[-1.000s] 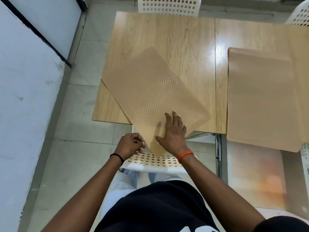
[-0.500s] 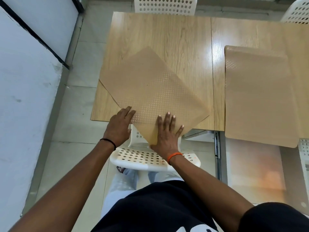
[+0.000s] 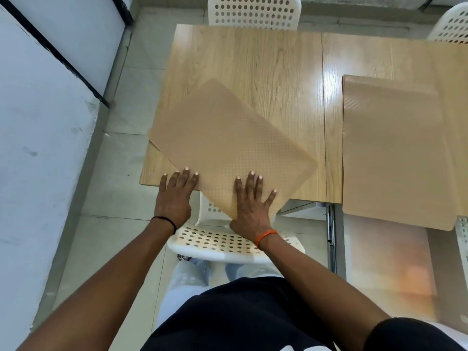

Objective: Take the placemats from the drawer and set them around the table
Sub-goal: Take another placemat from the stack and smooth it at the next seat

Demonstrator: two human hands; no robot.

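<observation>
Wood table, head view: tan placemat lies skewed, near corner hanging off the edge over a white chair. Left hand & right hand both flat, fingers spread, pressing it. Risk: uneven push slides the mat off; second placemat overhangs too.

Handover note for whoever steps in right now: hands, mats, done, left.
Left hand: open, flat on the skewed placemat's left edge.
Right hand: open, pressing its near corner, which overhangs the table above the white chair.
Second placemat: on the right, near end past the table edge.
Done: two mats out.
Left: square the skewed mat, push both fully on. Further mats: cannot tell.
</observation>
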